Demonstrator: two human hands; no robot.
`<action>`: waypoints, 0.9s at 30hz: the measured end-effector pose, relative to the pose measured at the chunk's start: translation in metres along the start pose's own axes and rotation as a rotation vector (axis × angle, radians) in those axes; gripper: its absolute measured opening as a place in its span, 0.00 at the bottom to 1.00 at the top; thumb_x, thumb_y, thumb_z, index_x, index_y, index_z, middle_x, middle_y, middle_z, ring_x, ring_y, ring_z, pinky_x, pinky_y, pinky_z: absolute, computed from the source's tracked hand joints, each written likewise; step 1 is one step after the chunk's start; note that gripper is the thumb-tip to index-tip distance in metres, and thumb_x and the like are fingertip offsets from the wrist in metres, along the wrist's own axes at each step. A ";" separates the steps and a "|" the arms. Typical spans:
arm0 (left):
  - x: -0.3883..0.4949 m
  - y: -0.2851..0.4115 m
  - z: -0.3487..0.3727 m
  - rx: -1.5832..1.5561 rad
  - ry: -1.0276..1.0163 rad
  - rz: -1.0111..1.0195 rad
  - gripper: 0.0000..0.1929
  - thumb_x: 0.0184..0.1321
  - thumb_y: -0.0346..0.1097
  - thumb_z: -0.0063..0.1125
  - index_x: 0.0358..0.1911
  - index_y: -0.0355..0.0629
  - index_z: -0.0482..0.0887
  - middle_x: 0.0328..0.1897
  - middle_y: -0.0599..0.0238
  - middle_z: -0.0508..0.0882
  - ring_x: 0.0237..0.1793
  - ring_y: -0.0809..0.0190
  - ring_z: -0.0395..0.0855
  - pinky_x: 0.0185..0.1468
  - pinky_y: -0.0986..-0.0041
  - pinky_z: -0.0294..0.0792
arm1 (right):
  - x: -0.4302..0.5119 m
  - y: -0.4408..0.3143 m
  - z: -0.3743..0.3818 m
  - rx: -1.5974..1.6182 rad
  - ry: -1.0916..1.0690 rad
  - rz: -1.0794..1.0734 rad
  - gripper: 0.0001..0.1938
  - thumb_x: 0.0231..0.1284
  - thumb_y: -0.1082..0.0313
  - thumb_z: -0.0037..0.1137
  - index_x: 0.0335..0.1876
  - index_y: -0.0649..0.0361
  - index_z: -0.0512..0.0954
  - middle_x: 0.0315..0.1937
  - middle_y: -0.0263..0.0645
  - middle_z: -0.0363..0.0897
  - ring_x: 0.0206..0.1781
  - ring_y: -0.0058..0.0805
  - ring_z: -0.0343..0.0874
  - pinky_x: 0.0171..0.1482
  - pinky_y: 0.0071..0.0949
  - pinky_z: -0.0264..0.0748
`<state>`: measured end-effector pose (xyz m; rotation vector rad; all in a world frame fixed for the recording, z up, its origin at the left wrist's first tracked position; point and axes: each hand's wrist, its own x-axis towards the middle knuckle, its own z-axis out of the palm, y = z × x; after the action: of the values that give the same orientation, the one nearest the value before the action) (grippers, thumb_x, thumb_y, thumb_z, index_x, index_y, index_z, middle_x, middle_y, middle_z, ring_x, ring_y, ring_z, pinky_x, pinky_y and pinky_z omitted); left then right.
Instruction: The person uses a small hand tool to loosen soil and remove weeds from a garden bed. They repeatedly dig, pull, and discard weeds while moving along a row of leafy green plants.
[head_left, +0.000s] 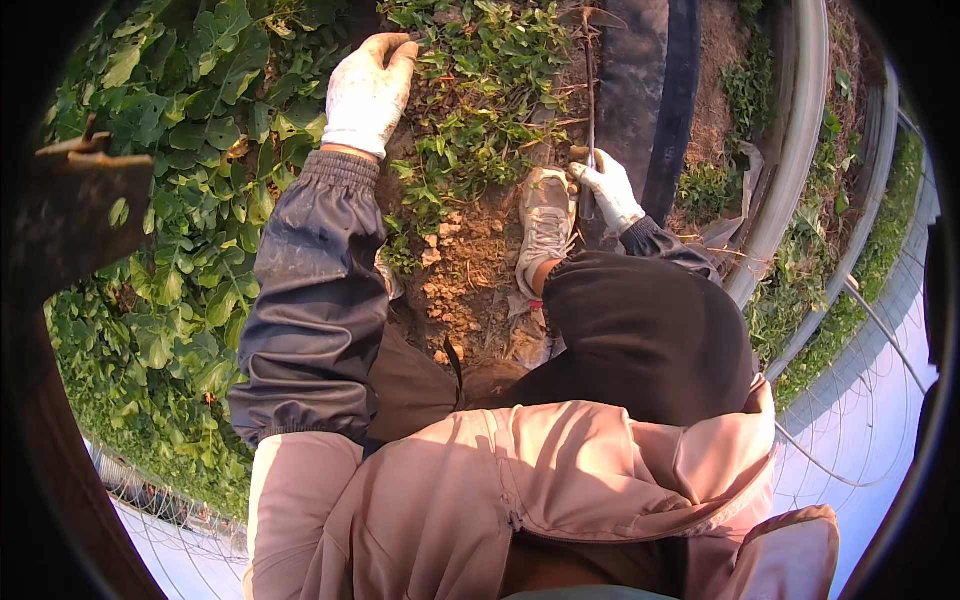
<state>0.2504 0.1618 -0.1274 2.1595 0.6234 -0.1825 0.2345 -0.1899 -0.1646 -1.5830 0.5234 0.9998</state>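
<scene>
My left hand (371, 94), in a soiled white glove, reaches to the left edge of a strip of low weeds (487, 105). Its thumb and forefinger come together at the tips; whether a stem is between them cannot be told. My right hand (609, 187), gloved too, is closed round the handle of a hand hoe (590, 97), beside my right shoe (546, 214). The hoe's thin shaft points away from me, with its metal head at the top edge of the view, near the weeds and a black plastic sheet.
Broad-leaved crop plants (217, 135) grow thickly on the left. Bare crumbly soil (457, 277) lies between my feet. To the right run the black plastic sheet (634, 97), a pale curved pipe (795, 150) and more weeds. A rusty metal piece (90, 202) juts in at the left.
</scene>
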 end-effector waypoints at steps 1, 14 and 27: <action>0.008 -0.002 -0.002 0.018 0.051 0.007 0.17 0.65 0.44 0.57 0.49 0.40 0.83 0.38 0.63 0.87 0.38 0.68 0.84 0.43 0.77 0.72 | 0.004 -0.001 -0.006 -0.033 -0.032 -0.002 0.18 0.64 0.71 0.56 0.56 0.68 0.69 0.32 0.36 0.77 0.27 0.20 0.75 0.31 0.21 0.75; 0.056 0.026 -0.078 -0.287 0.141 0.040 0.20 0.68 0.44 0.55 0.54 0.36 0.79 0.48 0.61 0.85 0.45 0.66 0.83 0.49 0.77 0.72 | 0.033 0.029 -0.068 -0.675 0.399 -0.203 0.17 0.61 0.60 0.58 0.49 0.63 0.77 0.34 0.38 0.80 0.35 0.30 0.78 0.42 0.31 0.74; -0.004 0.014 -0.099 -0.043 0.113 0.115 0.19 0.68 0.44 0.53 0.54 0.36 0.79 0.46 0.60 0.85 0.43 0.65 0.84 0.49 0.76 0.73 | -0.109 0.061 -0.094 0.144 0.347 -0.229 0.17 0.65 0.53 0.55 0.36 0.63 0.75 0.19 0.33 0.73 0.16 0.17 0.67 0.19 0.19 0.63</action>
<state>0.2452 0.2302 -0.0553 2.1679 0.5604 0.0149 0.1584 -0.3146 -0.1088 -1.6507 0.6198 0.5056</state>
